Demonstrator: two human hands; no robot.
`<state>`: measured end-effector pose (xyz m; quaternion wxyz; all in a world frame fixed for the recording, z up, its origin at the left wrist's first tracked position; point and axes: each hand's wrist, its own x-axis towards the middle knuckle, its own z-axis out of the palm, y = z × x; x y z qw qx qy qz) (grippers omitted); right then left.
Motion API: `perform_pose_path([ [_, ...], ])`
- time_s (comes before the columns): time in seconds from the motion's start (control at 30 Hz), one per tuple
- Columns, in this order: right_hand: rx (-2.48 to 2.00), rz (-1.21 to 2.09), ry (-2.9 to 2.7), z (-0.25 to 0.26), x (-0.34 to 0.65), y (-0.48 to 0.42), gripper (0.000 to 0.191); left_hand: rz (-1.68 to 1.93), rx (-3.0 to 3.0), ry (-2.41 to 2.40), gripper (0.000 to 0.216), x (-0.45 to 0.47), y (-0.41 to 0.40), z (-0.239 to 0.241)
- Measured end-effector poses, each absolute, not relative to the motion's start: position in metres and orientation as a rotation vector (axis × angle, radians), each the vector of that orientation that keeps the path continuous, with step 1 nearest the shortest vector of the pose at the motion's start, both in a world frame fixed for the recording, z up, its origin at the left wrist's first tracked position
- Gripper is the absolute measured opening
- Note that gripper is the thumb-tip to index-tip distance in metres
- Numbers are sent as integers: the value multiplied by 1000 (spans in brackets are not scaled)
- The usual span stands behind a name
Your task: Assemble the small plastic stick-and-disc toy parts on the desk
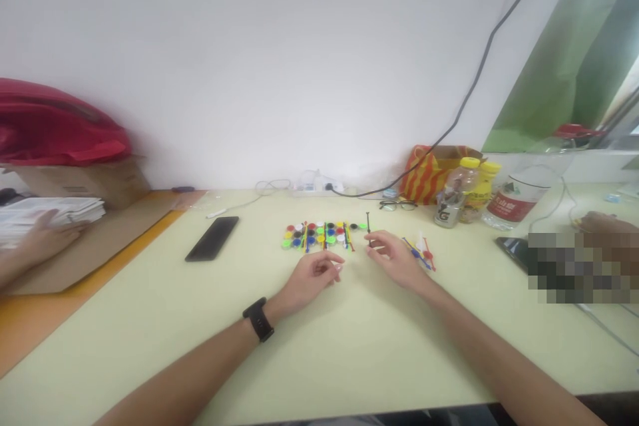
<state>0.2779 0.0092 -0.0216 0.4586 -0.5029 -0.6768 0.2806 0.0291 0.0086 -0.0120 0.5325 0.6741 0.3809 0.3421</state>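
My left hand (pixel 313 276) rests on the pale table (pixel 324 346) with its fingers curled in, a black watch on the wrist; something small and pale may be at its fingertips. My right hand (pixel 394 257) pinches a thin black stick (pixel 368 221) that stands upright from its fingers. Just beyond both hands lies a cluster of small round coloured pieces (pixel 322 235) with coloured sticks laid across them. More loose coloured sticks (pixel 422 254) lie right of my right hand.
A black phone (pixel 212 238) lies at the left. Glasses (pixel 398 205), a power strip (pixel 319 185), a striped bag (pixel 424 176) and bottles (pixel 469 196) stand along the wall. Another person's hand (pixel 42 236) touches papers far left; a second phone (pixel 514 249) lies right.
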Motion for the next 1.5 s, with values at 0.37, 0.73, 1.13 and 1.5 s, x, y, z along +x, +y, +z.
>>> perform_pose_path([
  [0.37, -1418, 337, -1966, -41, 288, 24, 41, 805, 1638, 917, 36, 27, 9, -15],
  [0.73, -1429, 377, -2011, -41, 287, 27, 40, 802, 1654, 900, 36, 26, 9, -16],
  [1.13, -1485, 169, -1967, -16, 290, 21, 26, 929, 1775, 945, 33, 23, 14, -24],
  [1.5, -1419, 521, -1982, 7, 304, -5, 55, 766, 2017, 1018, 53, 20, 7, -14],
])
